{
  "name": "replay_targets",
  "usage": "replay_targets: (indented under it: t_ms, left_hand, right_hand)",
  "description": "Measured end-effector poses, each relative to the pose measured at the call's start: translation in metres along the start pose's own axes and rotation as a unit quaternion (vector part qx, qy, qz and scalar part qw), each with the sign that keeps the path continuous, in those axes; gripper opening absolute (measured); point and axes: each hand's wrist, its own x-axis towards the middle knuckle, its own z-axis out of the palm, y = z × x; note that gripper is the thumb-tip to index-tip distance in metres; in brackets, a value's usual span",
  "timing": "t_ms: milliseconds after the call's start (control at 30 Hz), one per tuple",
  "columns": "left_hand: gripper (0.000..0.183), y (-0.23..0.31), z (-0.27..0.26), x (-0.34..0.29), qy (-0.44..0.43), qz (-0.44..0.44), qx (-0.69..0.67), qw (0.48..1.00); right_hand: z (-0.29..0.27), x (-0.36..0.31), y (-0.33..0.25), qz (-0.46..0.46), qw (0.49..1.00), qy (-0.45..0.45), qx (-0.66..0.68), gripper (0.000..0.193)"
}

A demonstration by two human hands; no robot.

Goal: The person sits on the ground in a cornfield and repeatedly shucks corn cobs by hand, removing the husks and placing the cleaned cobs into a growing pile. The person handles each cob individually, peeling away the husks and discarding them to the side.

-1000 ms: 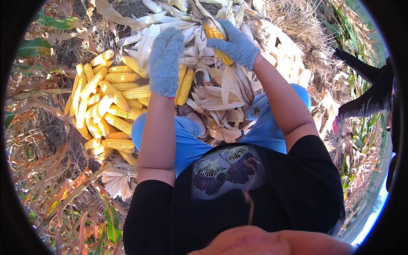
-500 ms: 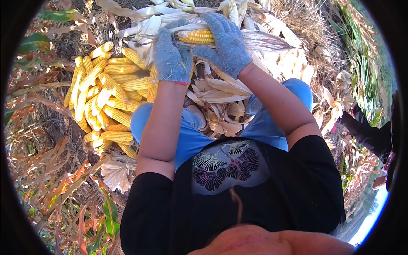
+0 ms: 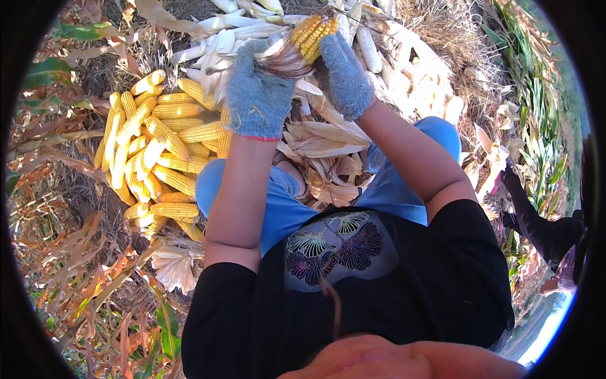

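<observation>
An ear of corn point(image 3: 312, 38) with its yellow kernels bared is tilted upward between my hands, at the far side of my knees. My right hand point(image 3: 346, 79), in a grey-blue knit glove, is closed round its lower part. Dry, purplish husk point(image 3: 283, 60) hangs off the ear on the left. Closed on that husk is my left hand point(image 3: 260, 104), gloved alike with a red cuff edge; its fingertips are partly hidden. To the left lies a heap of bare yellow cobs point(image 3: 165, 139).
Pale ears still in husk point(image 3: 221, 50) lie beyond my hands. Stripped husks point(image 3: 328, 139) are strewn between my legs and to the right. Dry stalks and leaves point(image 3: 82, 252) cover the ground at left. A person in dark clothing point(image 3: 549, 237) is at the right edge.
The ear has turned from lying sideways to tilting upward, and more kernels show. Its husk has come away to the left with my left hand. My right hand has shifted down onto its lower part.
</observation>
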Motion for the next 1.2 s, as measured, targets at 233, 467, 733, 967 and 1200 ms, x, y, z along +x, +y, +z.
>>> replay_targets:
  t_ms: [233, 467, 733, 967, 1200]
  left_hand:
    - [0.016, 0.003, -0.002, -0.001, -0.005, -0.021, -0.012, 1.0]
    - [0.02, 0.003, 0.001, -0.016, -0.047, -0.046, 0.059, 0.996]
    - [0.032, 0.021, -0.034, 0.005, 0.122, 0.056, 0.204, 0.97]
    - [0.063, 0.001, -0.001, -0.007, -0.079, 0.309, 0.643, 0.696]
    - [0.074, -0.035, 0.0, -0.008, -0.109, 0.128, 0.75, 0.639]
  right_hand:
    - [0.005, 0.006, -0.005, -0.164, 0.953, -0.04, -0.252, 0.05]
    - [-0.03, 0.039, -0.023, -0.062, 0.989, 0.12, 0.06, 0.038]
    - [-0.083, 0.057, -0.06, -0.042, 0.98, 0.101, 0.164, 0.041]
    - [-0.046, 0.032, -0.052, 0.021, 0.981, 0.11, 0.161, 0.046]
    - [-0.008, 0.013, -0.036, -0.001, 0.996, 0.094, 0.009, 0.032]
